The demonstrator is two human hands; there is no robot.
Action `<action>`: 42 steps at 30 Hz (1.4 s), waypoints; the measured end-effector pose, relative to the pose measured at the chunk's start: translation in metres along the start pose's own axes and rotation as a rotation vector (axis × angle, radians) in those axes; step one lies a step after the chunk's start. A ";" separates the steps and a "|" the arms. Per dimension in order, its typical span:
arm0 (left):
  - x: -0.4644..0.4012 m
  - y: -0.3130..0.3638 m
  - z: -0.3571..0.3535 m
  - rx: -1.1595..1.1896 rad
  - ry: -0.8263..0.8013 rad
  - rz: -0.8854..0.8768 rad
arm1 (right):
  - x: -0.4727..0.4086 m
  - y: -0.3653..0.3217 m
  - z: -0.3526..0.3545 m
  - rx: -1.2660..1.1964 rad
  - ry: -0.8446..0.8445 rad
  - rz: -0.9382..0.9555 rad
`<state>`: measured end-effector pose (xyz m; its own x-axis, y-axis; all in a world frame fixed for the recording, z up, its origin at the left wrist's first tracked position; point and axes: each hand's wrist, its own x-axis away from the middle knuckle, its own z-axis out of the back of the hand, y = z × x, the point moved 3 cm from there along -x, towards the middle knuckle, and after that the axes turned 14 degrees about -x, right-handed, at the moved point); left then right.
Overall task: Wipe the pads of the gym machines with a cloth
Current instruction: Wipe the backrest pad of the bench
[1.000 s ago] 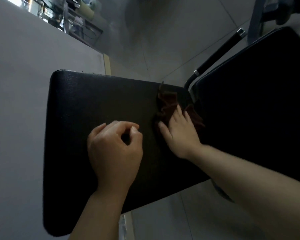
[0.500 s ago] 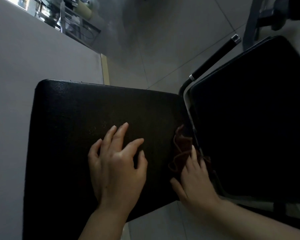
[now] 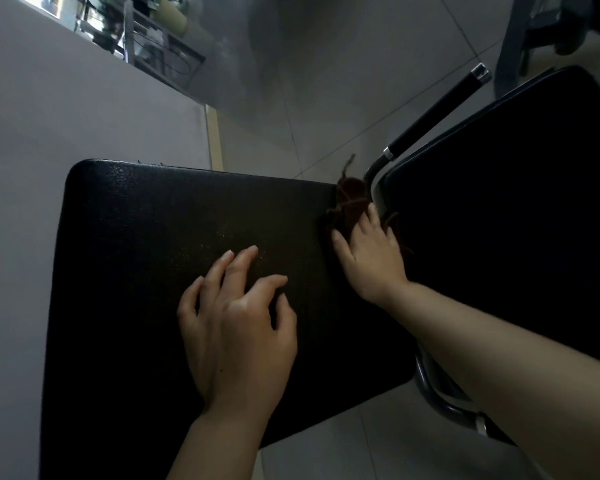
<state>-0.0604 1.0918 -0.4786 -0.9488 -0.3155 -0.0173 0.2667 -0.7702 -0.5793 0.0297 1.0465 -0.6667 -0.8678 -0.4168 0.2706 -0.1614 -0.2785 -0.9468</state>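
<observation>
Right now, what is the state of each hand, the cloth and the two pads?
left hand: open, fingers spread, resting on the left pad
right hand: open, pressing the cloth
cloth: crumpled, at the left pad's far right edge
right pad: bare, untouched

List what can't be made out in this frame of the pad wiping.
Head view only:
- Cloth: much of it lies under the right hand, and it is dark against the dark pad, so its outline is unclear.
- Second pad: cut off by the right edge and almost black; no surface detail.
- Pad under the left hand: covered.
- Items at top left: small and blurred.
- Metal frame: partly behind the right forearm.
</observation>
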 end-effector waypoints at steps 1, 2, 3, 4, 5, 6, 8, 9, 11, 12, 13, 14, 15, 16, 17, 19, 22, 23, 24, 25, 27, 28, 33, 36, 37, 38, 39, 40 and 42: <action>-0.001 0.002 0.000 0.016 0.009 0.021 | 0.020 0.003 -0.002 0.026 -0.027 -0.005; -0.003 0.003 -0.001 0.032 0.016 0.039 | 0.044 0.007 -0.006 0.066 -0.074 -0.002; -0.004 0.004 -0.002 0.045 0.024 0.052 | 0.071 0.008 -0.009 0.113 -0.137 0.013; -0.005 0.005 -0.003 0.055 0.030 0.060 | 0.097 0.009 -0.012 0.149 -0.217 0.025; -0.005 0.006 -0.004 0.064 0.032 0.062 | 0.118 0.008 -0.015 0.174 -0.294 0.022; -0.005 0.006 -0.005 0.070 0.032 0.059 | 0.130 0.007 -0.018 0.181 -0.354 0.000; -0.004 0.006 -0.007 0.076 0.033 0.048 | 0.126 0.001 -0.020 0.142 -0.385 -0.032; -0.004 0.005 -0.008 0.079 0.041 0.045 | 0.114 -0.006 -0.019 0.114 -0.344 -0.035; -0.004 0.005 -0.009 0.088 0.058 0.046 | 0.072 -0.018 -0.016 0.057 -0.238 -0.030; -0.005 0.005 -0.009 0.091 0.062 0.048 | 0.047 -0.024 -0.013 0.023 -0.190 -0.027; -0.005 0.006 -0.009 0.094 0.064 0.051 | 0.022 -0.030 -0.010 -0.006 -0.140 -0.024; -0.005 0.006 -0.009 0.097 0.066 0.057 | -0.001 -0.036 -0.005 -0.027 -0.100 -0.022; -0.005 0.006 -0.009 0.098 0.069 0.062 | -0.020 -0.041 0.000 -0.048 -0.075 -0.022; -0.004 0.006 -0.009 0.099 0.072 0.063 | -0.037 -0.045 0.004 -0.074 -0.058 -0.022; -0.004 0.006 -0.009 0.102 0.077 0.059 | -0.048 -0.046 0.008 -0.094 -0.044 -0.027; -0.004 0.005 -0.009 0.106 0.086 0.052 | -0.055 -0.044 0.011 -0.105 -0.031 -0.031; -0.004 0.004 -0.009 0.113 0.095 0.054 | -0.038 -0.031 0.006 -0.091 0.001 -0.002; -0.003 0.004 -0.008 0.120 0.098 0.052 | -0.026 -0.024 0.003 -0.078 0.008 -0.004; -0.003 0.004 -0.008 0.128 0.099 0.045 | -0.011 -0.016 0.001 -0.072 0.013 -0.013; -0.003 0.004 -0.008 0.134 0.097 0.029 | 0.008 -0.009 -0.002 -0.067 0.015 -0.026; -0.003 0.002 -0.007 0.141 0.105 0.023 | 0.053 0.005 -0.010 -0.027 0.004 -0.005; -0.002 0.001 -0.006 0.141 0.113 0.021 | 0.079 0.012 -0.015 -0.004 -0.010 0.024; 0.001 0.003 -0.007 0.112 0.125 0.010 | 0.162 0.028 -0.037 0.004 -0.041 0.087; 0.001 0.004 -0.007 0.106 0.140 0.017 | 0.133 0.028 -0.031 0.004 -0.018 0.024; 0.001 0.004 -0.008 0.100 0.148 0.023 | 0.116 0.025 -0.028 -0.004 -0.001 0.020; 0.001 0.004 -0.009 0.093 0.161 0.029 | 0.099 0.020 -0.025 -0.015 0.012 0.024; 0.001 0.004 -0.010 0.086 0.175 0.033 | 0.080 0.015 -0.021 -0.028 0.018 0.030; 0.001 0.004 -0.011 0.079 0.186 0.035 | 0.060 0.011 -0.017 -0.044 0.018 0.035; 0.000 0.004 -0.012 0.065 0.195 0.032 | 0.019 0.006 -0.009 -0.093 0.016 0.027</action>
<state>-0.0616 1.0952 -0.4906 -0.9528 -0.2318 -0.1962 0.3016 -0.7974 -0.5226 0.0082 1.0447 -0.6686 -0.8796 -0.4093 0.2423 -0.1799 -0.1854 -0.9661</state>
